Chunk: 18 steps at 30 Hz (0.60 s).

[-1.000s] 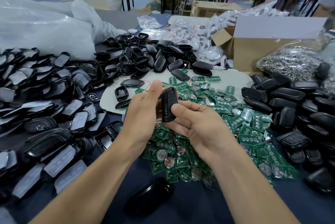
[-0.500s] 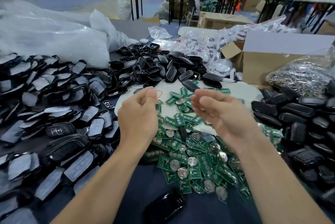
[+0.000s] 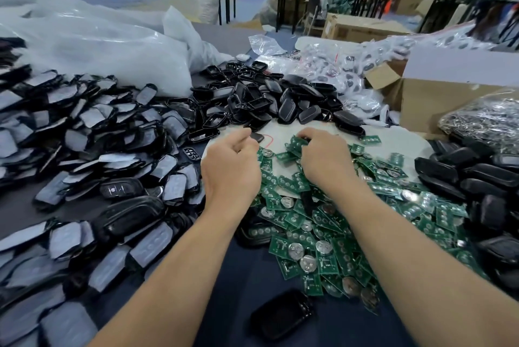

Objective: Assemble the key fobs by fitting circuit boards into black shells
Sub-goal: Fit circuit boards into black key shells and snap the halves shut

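Fingers (image 3: 309, 136) of your right hand (image 3: 327, 160) curl into the circuit boards (image 3: 280, 245), grip hidden; lift just 1 by its edges, left hand (image 3: 230, 162) curled beside a black shell (image 3: 257, 137).

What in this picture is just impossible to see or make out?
1. Head view: whatever the left hand holds, if anything, is hidden behind its own knuckles.
2. Head view: whether the right hand pinches a board; its fingertips are buried in the green circuit boards.
3. Head view: the black shell near the bottom edge is blurred, so its details are unreadable.
4. Head view: the cardboard box contents, hidden by its wall.
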Available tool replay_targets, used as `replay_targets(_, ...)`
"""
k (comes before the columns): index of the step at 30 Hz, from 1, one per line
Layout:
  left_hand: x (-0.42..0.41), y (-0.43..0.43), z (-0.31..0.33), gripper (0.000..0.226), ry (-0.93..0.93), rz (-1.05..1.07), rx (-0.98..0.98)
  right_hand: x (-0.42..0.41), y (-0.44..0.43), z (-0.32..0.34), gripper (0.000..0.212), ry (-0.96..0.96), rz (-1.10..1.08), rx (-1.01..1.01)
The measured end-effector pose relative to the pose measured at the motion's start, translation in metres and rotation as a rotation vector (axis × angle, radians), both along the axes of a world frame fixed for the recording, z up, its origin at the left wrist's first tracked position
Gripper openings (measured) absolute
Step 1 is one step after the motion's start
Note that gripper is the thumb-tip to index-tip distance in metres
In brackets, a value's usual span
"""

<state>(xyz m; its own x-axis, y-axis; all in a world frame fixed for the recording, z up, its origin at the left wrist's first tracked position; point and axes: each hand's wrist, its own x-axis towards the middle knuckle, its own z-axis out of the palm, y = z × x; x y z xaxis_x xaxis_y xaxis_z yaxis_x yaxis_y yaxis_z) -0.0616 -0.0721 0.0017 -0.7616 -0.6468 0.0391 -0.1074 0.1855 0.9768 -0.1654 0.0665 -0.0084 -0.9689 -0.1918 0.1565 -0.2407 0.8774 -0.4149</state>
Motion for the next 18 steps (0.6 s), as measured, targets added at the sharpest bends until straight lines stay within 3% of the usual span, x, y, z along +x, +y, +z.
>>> replay_targets(4,0.0,0.003,-0.005,0.029,-0.016,-0.021,-0.071,0.034,0.016,0.011,0.055,0.027,-0.019,-0.212)
replay_targets(7,0.003,0.005,-0.002,0.02,0.002,-0.068,-0.14,0.068,0.033,0.015,0.047,0.081,-0.061,-0.411)
replay_targets(10,0.008,0.015,0.001,0.014,0.051,-0.196,-0.205,0.095,0.048,0.007,0.045,0.087,-0.153,-0.687)
replay_targets(13,0.014,0.027,0.002,0.017,0.057,-0.369,-0.242,0.105,0.052,0.003,0.045,0.07,-0.101,-0.808)
replay_targets(15,0.016,0.033,0.004,0.021,0.032,-0.481,-0.096,0.11,0.051,0.007,0.048,0.095,-0.035,-0.808)
replay_targets(18,0.015,0.037,0.008,0.029,-0.02,-0.557,0.287,0.111,0.049,0.01,0.05,0.085,0.087,-0.837)
